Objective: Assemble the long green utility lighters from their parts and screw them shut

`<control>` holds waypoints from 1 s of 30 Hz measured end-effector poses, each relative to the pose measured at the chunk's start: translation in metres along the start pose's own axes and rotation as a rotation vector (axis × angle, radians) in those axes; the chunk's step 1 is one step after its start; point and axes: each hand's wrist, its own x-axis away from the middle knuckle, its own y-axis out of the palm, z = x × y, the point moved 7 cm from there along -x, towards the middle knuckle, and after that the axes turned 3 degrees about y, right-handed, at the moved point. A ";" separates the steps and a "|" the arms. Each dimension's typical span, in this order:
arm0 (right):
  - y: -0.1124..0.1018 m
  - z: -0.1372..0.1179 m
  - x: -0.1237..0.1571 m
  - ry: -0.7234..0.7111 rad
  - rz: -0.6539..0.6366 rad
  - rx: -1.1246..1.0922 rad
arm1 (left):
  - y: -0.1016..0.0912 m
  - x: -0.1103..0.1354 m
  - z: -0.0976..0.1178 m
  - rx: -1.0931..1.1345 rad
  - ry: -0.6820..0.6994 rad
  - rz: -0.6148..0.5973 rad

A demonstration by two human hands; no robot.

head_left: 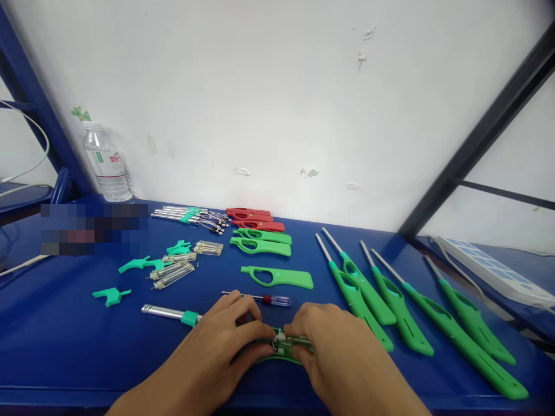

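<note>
Both of my hands rest low on a blue bench (65,341), pinching a green lighter shell (281,346) that lies open with small inner parts showing. My left hand (225,341) grips its left part, where a metal tube with a teal collar (171,314) sticks out to the left. My right hand (333,346) pinches the right part with curled fingers. A small screwdriver with a red and clear handle (271,300) lies just beyond my fingers.
Several finished green lighters (403,306) lie in a row at the right. Green shells (277,277) and red shells (254,219), metal tubes (186,216), clear inserts (173,274) and teal triggers (111,295) lie behind. A water bottle (106,164) stands at the back left, a power strip (489,268) at the right.
</note>
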 end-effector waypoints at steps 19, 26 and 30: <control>-0.005 -0.004 0.007 0.014 -0.059 0.010 | -0.007 -0.004 0.008 -0.014 0.075 0.080; -0.001 -0.002 0.006 0.003 -0.012 0.004 | -0.005 -0.003 0.007 -0.009 0.059 0.060; -0.002 -0.002 0.005 -0.001 0.005 0.009 | -0.005 -0.002 0.006 0.000 0.054 0.074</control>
